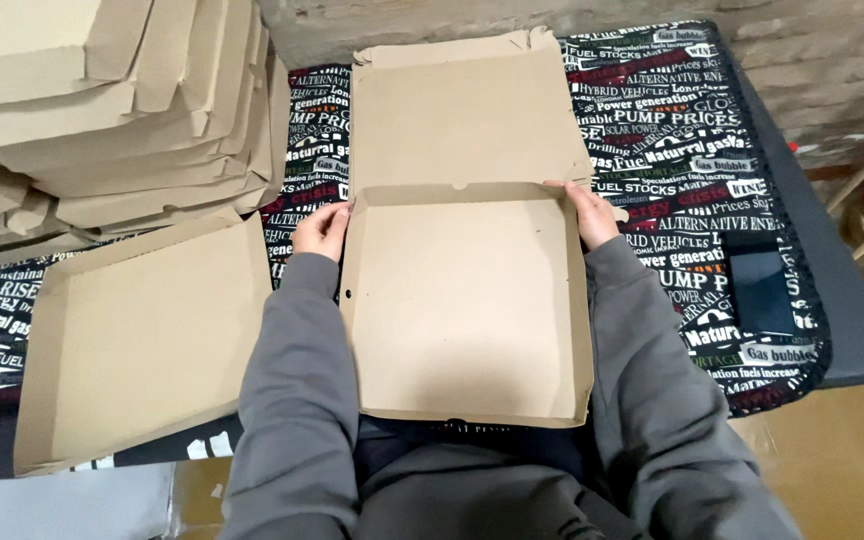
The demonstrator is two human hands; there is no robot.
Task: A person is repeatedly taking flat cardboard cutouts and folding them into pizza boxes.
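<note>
An open brown cardboard pizza box [462, 300] lies on the table in front of me, its lid [467, 110] folded back flat away from me. My left hand [322, 230] grips the box's far left corner where the side wall meets the lid. At the far right corner, my right hand [589, 212] pinches the wall in the same way. Both arms wear grey sleeves and run along the box's two sides.
A second open cardboard box [142, 340] lies to the left. A tall stack of folded boxes [102, 110] fills the upper left. A black printed cloth [692, 170] covers the table, whose right edge [852, 320] drops to a tan floor. A brick wall stands behind.
</note>
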